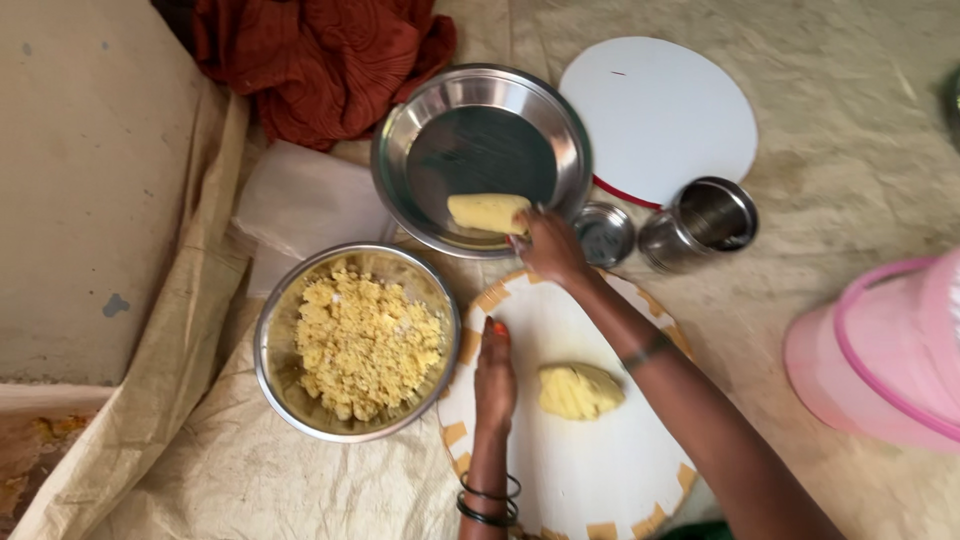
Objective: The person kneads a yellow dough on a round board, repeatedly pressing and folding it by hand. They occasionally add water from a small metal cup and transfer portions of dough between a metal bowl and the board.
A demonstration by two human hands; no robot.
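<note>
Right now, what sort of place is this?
Likely a home floor set up for food preparation: a cloth sheet spread on the ground, a steel bowl of crumbly yellow dough, and a round white board bearing a dough lump.

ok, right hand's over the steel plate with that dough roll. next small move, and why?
Probably set the dough roll down on the steel plate and let go. The right hand holds it by one end, low over the plate's bare near side. The left hand rests flat on the white board beside a dough lump.
</note>
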